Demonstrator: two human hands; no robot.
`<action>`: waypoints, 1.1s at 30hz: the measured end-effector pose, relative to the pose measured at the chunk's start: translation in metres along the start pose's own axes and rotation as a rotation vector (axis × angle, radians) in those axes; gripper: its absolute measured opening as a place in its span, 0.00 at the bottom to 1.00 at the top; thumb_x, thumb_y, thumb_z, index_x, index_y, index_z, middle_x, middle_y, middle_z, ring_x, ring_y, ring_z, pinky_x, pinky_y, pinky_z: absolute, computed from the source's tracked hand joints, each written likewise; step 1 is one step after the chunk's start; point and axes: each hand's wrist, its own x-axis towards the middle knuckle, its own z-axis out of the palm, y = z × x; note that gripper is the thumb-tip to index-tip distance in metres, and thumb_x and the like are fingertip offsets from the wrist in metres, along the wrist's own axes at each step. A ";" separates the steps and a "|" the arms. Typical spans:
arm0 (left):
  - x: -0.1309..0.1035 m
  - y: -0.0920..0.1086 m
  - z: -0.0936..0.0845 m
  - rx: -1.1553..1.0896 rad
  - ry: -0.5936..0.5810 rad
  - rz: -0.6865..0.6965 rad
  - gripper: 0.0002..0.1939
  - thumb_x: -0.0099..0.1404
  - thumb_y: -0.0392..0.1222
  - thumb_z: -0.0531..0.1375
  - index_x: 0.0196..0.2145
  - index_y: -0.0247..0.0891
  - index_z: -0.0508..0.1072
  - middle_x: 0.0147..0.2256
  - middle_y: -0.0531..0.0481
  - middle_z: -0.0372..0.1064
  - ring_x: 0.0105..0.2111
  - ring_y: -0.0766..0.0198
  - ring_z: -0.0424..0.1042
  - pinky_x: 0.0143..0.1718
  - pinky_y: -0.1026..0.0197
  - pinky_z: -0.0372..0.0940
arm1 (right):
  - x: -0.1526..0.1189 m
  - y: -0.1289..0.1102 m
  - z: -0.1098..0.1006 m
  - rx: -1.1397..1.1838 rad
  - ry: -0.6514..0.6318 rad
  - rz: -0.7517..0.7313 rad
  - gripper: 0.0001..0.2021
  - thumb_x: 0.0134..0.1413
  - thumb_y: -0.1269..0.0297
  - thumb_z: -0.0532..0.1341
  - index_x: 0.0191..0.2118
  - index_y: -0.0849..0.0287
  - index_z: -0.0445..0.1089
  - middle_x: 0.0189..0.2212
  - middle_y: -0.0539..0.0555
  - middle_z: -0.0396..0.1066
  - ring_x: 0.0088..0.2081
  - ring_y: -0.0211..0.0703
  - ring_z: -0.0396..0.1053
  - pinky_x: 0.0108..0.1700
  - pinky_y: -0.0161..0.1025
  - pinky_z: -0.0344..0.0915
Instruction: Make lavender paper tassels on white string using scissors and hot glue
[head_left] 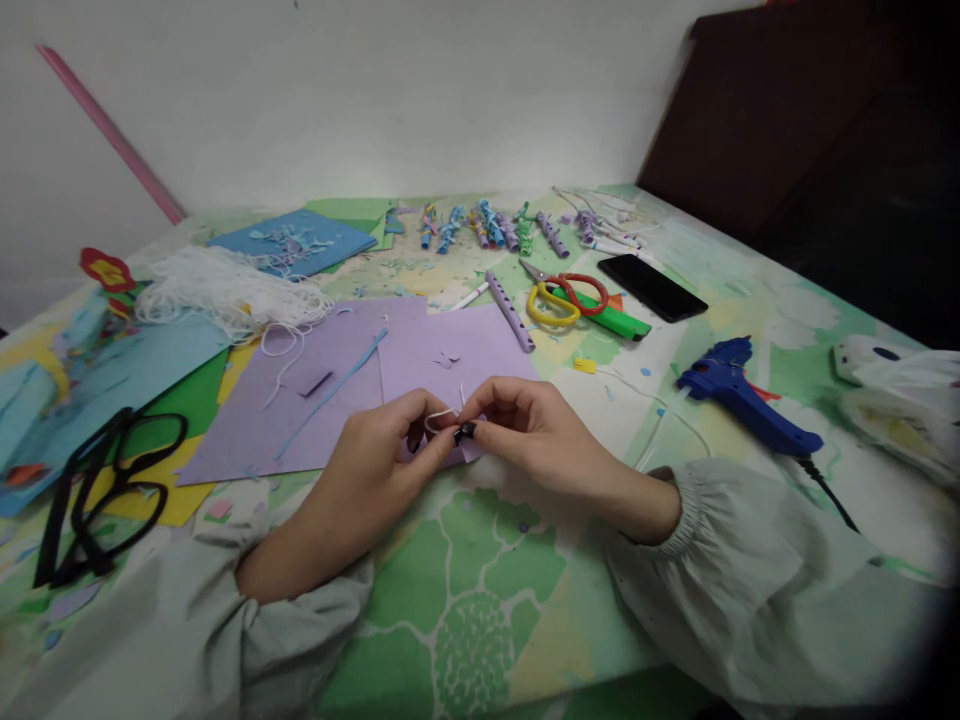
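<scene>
My left hand and my right hand meet at the lower middle, fingertips touching. Both pinch a thin white string, which makes a small loop between them. A short end of it sticks up by my right fingers. Under and behind the hands lie purple paper sheets, with a blue paper strip and small scraps on top. A rolled purple tube with cut holes lies just beyond the sheets. Whether a small piece is also held at the fingertips is hidden.
Scissors, a green cutter, a black phone and a blue glue gun lie to the right. Black glasses and a white string heap are left. Several decorated paper rolls line the back.
</scene>
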 end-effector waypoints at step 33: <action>-0.005 0.004 0.000 0.118 0.188 0.118 0.03 0.58 0.41 0.62 0.29 0.43 0.77 0.26 0.55 0.77 0.25 0.64 0.72 0.28 0.61 0.64 | 0.001 -0.001 -0.001 0.023 -0.010 0.038 0.08 0.48 0.77 0.60 0.36 0.60 0.66 0.32 0.50 0.70 0.33 0.37 0.69 0.38 0.37 0.66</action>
